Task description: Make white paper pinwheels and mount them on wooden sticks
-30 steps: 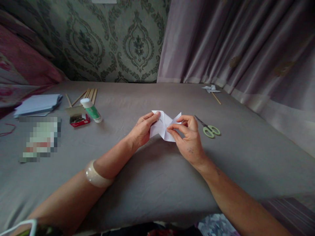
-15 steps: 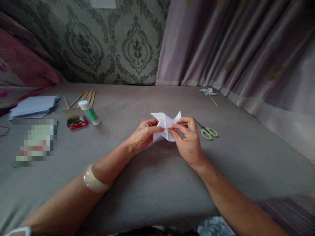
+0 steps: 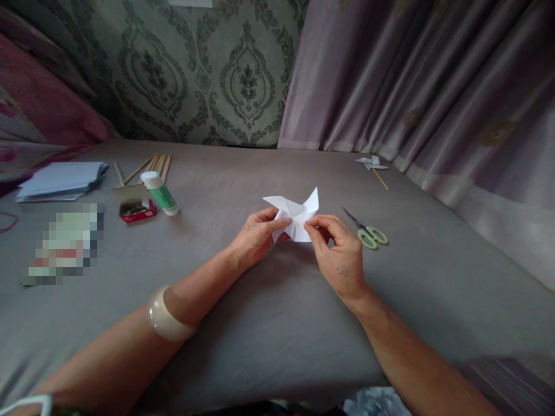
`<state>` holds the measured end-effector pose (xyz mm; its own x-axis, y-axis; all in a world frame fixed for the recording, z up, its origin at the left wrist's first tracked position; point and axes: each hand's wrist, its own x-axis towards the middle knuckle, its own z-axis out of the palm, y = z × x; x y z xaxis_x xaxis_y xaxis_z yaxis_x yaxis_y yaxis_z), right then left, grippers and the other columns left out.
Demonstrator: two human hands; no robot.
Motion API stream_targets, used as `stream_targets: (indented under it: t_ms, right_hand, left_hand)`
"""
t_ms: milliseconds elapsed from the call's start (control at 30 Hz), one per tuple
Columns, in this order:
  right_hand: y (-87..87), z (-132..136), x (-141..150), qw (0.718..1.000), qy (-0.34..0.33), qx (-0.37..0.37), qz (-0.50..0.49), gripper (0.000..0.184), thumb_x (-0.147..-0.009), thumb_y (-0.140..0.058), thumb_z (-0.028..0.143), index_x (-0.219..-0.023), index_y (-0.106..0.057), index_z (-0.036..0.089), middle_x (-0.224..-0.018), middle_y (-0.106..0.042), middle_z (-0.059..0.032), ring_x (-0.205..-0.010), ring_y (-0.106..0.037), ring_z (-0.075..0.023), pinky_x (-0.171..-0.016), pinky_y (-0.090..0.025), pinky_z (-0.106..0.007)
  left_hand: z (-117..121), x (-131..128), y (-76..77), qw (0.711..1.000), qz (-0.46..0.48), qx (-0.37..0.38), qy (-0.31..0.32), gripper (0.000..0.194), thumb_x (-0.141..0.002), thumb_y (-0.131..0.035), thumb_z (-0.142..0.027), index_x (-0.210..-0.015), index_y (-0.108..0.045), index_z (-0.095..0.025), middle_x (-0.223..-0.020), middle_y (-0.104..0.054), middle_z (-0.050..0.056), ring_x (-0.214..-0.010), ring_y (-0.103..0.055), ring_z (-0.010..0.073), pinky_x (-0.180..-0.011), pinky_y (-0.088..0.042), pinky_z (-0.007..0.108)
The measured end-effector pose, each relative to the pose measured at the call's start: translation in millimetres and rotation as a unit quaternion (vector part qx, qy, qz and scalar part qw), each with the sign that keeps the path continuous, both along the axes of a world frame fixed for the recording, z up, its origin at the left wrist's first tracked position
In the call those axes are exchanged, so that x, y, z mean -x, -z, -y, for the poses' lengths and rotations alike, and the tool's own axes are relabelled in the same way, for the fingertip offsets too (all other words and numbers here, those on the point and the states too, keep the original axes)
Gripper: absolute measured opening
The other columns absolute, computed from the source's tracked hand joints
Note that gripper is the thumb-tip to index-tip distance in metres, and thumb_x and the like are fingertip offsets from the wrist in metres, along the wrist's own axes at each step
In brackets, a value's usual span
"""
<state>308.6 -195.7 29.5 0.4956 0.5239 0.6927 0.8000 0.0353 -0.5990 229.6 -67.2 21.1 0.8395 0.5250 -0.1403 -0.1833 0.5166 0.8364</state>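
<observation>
A white paper pinwheel (image 3: 299, 211) with folded, pointed blades is held above the grey cloth. My left hand (image 3: 262, 234) grips it from the left, thumb pressed on its centre and the other fingers behind the paper. At its right edge, my right hand (image 3: 336, 248) has thumb and forefinger pinched together; whatever may be between them is too small to make out. Scissors with light green handles (image 3: 372, 237) lie just right of my right hand. Farther back on the right rests another paper pinwheel (image 3: 372, 162) on a wooden stick (image 3: 381, 179).
To the left stand a green-and-white glue stick (image 3: 160, 193) and an open red box (image 3: 137, 211) of small metal pieces. Several wooden sticks (image 3: 161, 166) lie behind them. A stack of white paper (image 3: 63, 179) and a blurred-out packet (image 3: 65, 242) are farther left.
My left thumb has moved from the upper left blade onto the pinwheel's centre. My right fingertips have shifted from near the centre to the right edge, and the upper right blade shows more fully.
</observation>
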Motion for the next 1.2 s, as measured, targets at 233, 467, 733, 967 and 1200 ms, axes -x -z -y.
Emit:
stream_targets:
  t_ms: [233, 467, 733, 967, 1200]
  right_hand:
    - [5.2, -2, -2, 0.999, -0.003, 0.03, 0.023, 0.01, -0.085, -0.054, 0.014, -0.082, -0.061, 0.019, -0.08, -0.062, -0.0025, -0.071, -0.057, -0.0135, -0.067, -0.048, -0.028]
    - [9.6, -3, -7, 0.998, 0.043, 0.025, 0.028, 0.005, -0.081, -0.062, 0.02, -0.079, -0.067, 0.021, -0.096, -0.048, -0.005, -0.088, -0.052, -0.0177, -0.084, -0.048, -0.039]
    - [14.9, -5, -9, 0.997, 0.071, 0.029, 0.016, 0.008, -0.081, -0.064, 0.028, -0.078, -0.07, 0.024, -0.109, -0.046, -0.0057, -0.097, -0.046, -0.0207, -0.09, -0.044, -0.044]
    - [15.2, -5, -11, 0.997, 0.074, 0.027, 0.027, 0.009, -0.081, -0.064, 0.03, -0.079, -0.07, 0.025, -0.112, -0.045, -0.006, -0.102, -0.044, -0.0225, -0.091, -0.042, -0.046]
    - [15.2, -5, -13, 0.995, 0.082, 0.02, 0.053, 0.012, -0.082, -0.063, 0.034, -0.079, -0.07, 0.025, -0.111, -0.044, -0.0057, -0.103, -0.044, -0.0231, -0.092, -0.043, -0.047]
  left_hand:
    - [4, -3, 5.0, 1.0, 0.016, -0.009, 0.004, 0.02, -0.058, -0.077, -0.017, -0.075, -0.068, -0.011, -0.073, -0.068, 0.004, -0.066, -0.062, 0.0133, -0.071, -0.048, 0.028]
    - [5, -2, 5.6, 0.999, -0.008, -0.039, 0.003, 0.017, -0.059, -0.075, -0.021, -0.071, -0.068, -0.012, -0.067, -0.067, 0.004, -0.059, -0.059, 0.0128, -0.062, -0.045, 0.026]
    - [7, -3, 8.6, 0.995, 0.013, -0.103, -0.014, 0.014, -0.062, -0.074, -0.024, -0.069, -0.069, -0.013, -0.068, -0.066, 0.003, -0.061, -0.056, 0.0107, -0.063, -0.042, 0.023]
    - [9, -2, 8.1, 0.993, 0.033, -0.115, -0.009, 0.014, -0.064, -0.073, -0.025, -0.073, -0.07, -0.015, -0.072, -0.067, 0.002, -0.065, -0.057, 0.0114, -0.066, -0.044, 0.024]
    - [10, -2, 6.4, 0.992, 0.026, -0.126, -0.015, 0.015, -0.063, -0.073, -0.025, -0.075, -0.071, -0.015, -0.073, -0.067, 0.002, -0.067, -0.057, 0.0117, -0.066, -0.045, 0.023]
